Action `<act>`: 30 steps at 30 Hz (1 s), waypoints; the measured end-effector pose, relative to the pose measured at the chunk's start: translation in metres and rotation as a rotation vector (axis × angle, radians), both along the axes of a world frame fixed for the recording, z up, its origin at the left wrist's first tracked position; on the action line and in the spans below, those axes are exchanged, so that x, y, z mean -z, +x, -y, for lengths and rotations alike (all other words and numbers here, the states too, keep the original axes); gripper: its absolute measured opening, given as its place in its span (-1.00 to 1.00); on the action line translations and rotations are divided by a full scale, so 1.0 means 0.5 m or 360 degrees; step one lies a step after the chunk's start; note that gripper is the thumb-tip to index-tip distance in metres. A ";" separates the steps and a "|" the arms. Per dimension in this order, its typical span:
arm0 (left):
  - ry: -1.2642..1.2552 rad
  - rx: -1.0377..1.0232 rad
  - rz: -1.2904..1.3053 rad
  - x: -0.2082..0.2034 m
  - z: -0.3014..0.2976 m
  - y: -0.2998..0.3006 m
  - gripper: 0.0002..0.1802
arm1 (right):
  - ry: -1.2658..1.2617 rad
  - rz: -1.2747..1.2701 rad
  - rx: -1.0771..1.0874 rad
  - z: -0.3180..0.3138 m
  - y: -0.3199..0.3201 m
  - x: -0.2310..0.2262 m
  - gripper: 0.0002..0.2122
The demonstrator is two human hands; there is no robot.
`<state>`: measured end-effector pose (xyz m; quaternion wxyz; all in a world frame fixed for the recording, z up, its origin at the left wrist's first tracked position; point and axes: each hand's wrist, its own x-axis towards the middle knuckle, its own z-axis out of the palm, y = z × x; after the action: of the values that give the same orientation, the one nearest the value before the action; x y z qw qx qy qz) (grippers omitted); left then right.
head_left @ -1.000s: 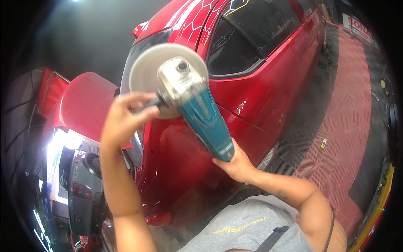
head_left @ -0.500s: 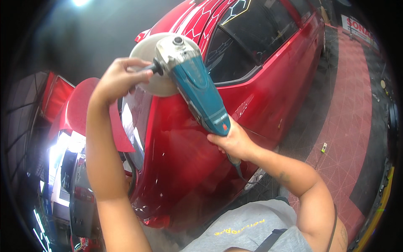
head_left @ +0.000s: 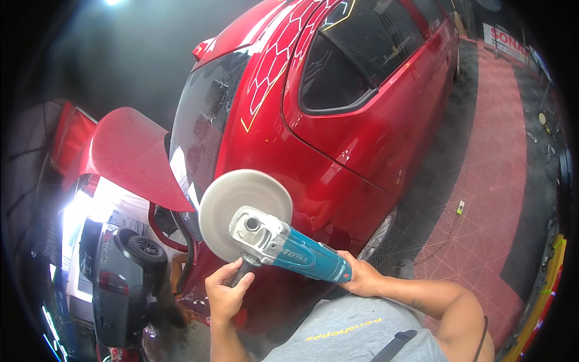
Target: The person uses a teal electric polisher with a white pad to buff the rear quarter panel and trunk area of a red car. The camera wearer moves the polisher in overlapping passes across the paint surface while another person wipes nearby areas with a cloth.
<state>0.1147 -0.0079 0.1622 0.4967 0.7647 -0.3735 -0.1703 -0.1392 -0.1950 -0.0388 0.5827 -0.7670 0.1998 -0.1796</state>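
Polisher (head_left: 280, 241) held: left hand (head_left: 225, 289) clamped on side handle (head_left: 246, 266), seven o'clock; right hand (head_left: 362, 276) clamped round rear (head_left: 344, 271), five o'clock.

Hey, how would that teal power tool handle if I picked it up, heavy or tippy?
The teal power tool is probably front-heavy, since its bulky metal head and broad round disc sit at one end. Its solid-looking casing suggests little flex. It could tip or twist one-handed; the left hand grips a side handle.
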 end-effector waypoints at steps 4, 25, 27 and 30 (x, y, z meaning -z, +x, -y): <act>0.0021 0.0192 0.0367 -0.061 0.127 0.019 -0.54 | 0.0059 0.0102 0.0225 0.066 -0.013 -0.059 -0.24; -0.0138 0.0262 0.0091 -0.019 0.122 0.011 -0.50 | -0.0064 -0.0124 0.0273 0.078 -0.042 -0.104 -0.34; -0.0151 0.0209 0.0126 0.029 0.078 -0.001 -0.50 | -0.0083 -0.0198 0.0254 0.057 -0.043 -0.074 -0.33; -0.0172 0.0190 0.0143 0.083 0.021 -0.007 -0.52 | -0.0177 -0.0227 0.0238 0.027 -0.035 -0.019 -0.29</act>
<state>0.1114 -0.0185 0.1205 0.5088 0.7201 -0.4489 -0.1448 -0.1568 -0.2087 -0.0295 0.5086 -0.7919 0.2871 -0.1782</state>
